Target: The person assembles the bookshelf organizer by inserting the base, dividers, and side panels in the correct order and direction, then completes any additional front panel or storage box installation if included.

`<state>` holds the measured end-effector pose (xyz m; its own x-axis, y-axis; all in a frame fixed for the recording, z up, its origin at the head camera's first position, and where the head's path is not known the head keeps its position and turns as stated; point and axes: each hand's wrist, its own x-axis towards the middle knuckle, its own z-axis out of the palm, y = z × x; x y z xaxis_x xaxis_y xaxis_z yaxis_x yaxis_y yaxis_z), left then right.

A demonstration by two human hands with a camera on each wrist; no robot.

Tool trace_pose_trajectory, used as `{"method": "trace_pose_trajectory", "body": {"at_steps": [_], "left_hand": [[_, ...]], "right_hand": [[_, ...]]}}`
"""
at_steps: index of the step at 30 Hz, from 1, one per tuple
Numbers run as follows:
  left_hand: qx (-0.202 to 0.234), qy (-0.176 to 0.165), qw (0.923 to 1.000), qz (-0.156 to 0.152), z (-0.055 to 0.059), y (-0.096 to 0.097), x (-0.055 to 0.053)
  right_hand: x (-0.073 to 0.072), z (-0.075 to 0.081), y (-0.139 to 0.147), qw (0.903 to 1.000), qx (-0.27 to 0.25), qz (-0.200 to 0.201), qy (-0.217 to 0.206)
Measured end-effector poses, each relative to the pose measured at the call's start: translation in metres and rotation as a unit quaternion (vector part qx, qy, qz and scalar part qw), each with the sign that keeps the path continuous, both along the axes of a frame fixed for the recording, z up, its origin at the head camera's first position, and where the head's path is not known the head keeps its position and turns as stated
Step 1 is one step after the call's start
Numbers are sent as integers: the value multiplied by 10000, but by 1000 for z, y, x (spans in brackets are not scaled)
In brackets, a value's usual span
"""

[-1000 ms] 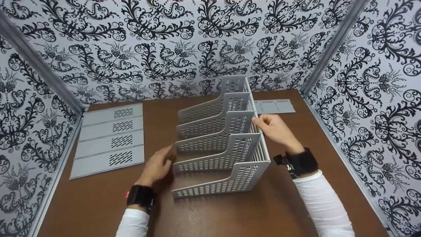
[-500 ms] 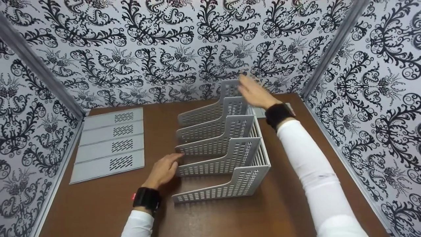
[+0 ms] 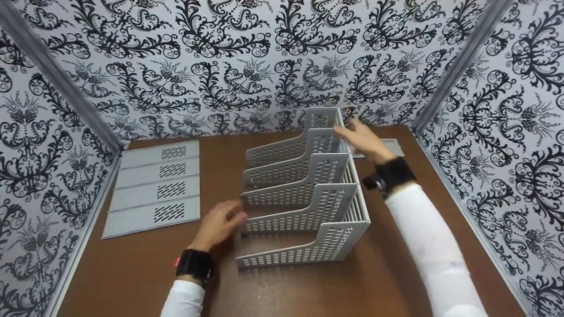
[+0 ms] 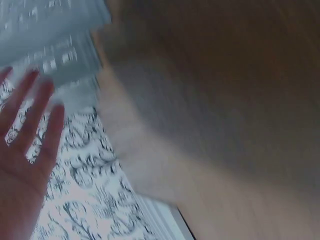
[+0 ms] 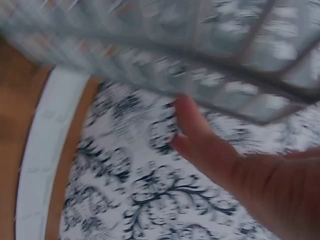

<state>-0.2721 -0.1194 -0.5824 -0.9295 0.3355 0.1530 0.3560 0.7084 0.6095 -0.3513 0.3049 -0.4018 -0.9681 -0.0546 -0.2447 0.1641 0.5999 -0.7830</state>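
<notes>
A grey perforated file rack [image 3: 291, 257] with several upright dividers stands on the brown table, its tall side on the right. My left hand [image 3: 219, 224] is at the low left ends of the dividers, fingertips close to one of them. In the left wrist view its fingers [image 4: 53, 132] are spread and straight, holding nothing. Beside the tall back of the rack is my right hand [image 3: 365, 140], near the second divider from the far end. The right wrist view, blurred, shows the thumb and a finger [image 5: 197, 122] right at the rack's edge, not curled round it.
Grey slotted panels [image 3: 141, 191] lie flat in a row on the table [image 3: 282, 295] at the left. Another grey panel [image 3: 392, 145] lies behind my right hand. Patterned walls [image 3: 246, 66] enclose the back and sides.
My right hand has gone from the rack's middle divider to its far end, then come slightly back and lower. My left hand reached onto a divider's end, then drew back a little.
</notes>
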Motion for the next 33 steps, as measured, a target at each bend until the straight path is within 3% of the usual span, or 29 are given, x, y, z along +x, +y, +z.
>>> {"method": "trace_pose_trajectory", "body": {"at_steps": [2, 4, 6, 8, 11, 14, 19, 24, 30, 33], "left_hand": [[-288, 238, 9977, 565, -2, -15, -5], [-808, 168, 9900, 1147, -4, -32, -9], [-1347, -316, 9786, 1520, -7, -49, -9], [-1754, -951, 9660, 1645, -9, -61, -8], [-1943, -1488, 9571, 1554, -13, -69, -4], [-1965, -1520, 9583, 1412, -13, -63, 0], [-2259, -1285, 9592, 1115, -8, -36, 8], [-2582, -831, 9584, 890, -5, -1, 19], [-3029, -158, 9509, 620, -6, 47, 36], [-3261, 64, 9443, 445, -9, 70, 45]], "right_hand": [[18, 3, 6, 9986, 246, 402, -239], [36, 5, 10, 9930, 568, 958, -389], [49, 5, 11, 9884, 688, 1276, -462], [57, 3, 9, 9874, 589, 1407, -417], [63, 1, 6, 9906, 127, 1341, -252], [66, 1, 10, 9914, 32, 1305, 118], [71, 3, 28, 9943, 252, 1007, 260], [73, 5, 49, 9953, 365, 837, 327], [71, 4, 80, 9955, 611, 635, 356], [70, 5, 97, 9974, 460, 505, 242]]}}
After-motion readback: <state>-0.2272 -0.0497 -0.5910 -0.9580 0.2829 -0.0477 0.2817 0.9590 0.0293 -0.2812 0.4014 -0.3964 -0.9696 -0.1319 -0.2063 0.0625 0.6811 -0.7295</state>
